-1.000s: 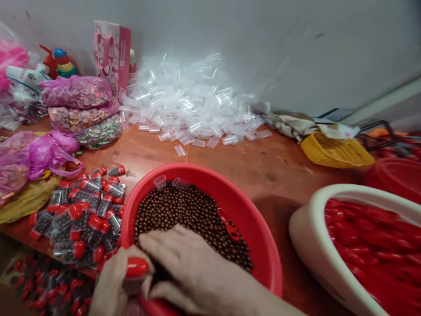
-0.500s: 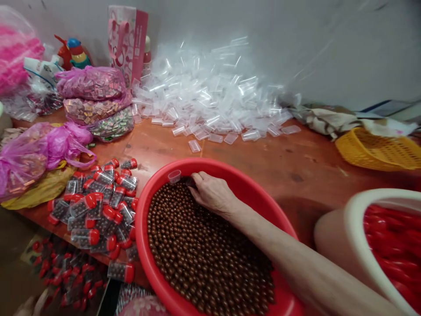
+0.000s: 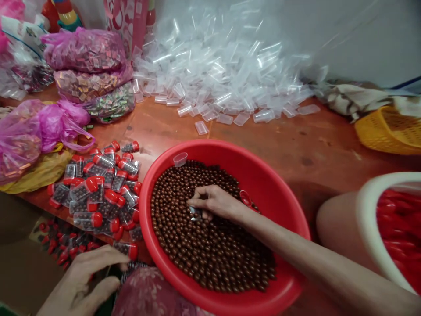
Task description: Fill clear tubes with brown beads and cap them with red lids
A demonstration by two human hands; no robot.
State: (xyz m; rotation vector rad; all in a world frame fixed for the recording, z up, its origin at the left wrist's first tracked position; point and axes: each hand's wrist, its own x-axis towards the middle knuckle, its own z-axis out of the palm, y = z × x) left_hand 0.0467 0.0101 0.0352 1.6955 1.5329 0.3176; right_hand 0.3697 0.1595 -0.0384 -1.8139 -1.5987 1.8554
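My right hand (image 3: 215,204) reaches into a red basin (image 3: 230,151) full of small brown balls (image 3: 204,254). It grips a small clear tube (image 3: 196,213) and presses it into the balls. A second empty tube (image 3: 180,159) lies at the basin's far rim, and a red cap (image 3: 246,198) lies just right of my wrist. My left hand (image 3: 83,281) hovers low at the table's near edge with fingers apart and nothing in it. Its fingertips come close to a filled tube (image 3: 126,250) of the red-capped pile (image 3: 98,188).
A big heap of empty clear tubes (image 3: 223,74) lies at the back. A white basin (image 3: 365,206) with red caps (image 3: 401,232) stands right, a yellow basket (image 3: 391,131) behind it. Pink bags (image 3: 33,136) and candy bags (image 3: 88,48) sit left. More filled tubes (image 3: 62,248) lie below the table edge.
A second ago both hands held a red-capped tube at the basin's near edge. My right hand then reached to the far rim, took a clear tube and came back to the middle. My left hand dropped low left.
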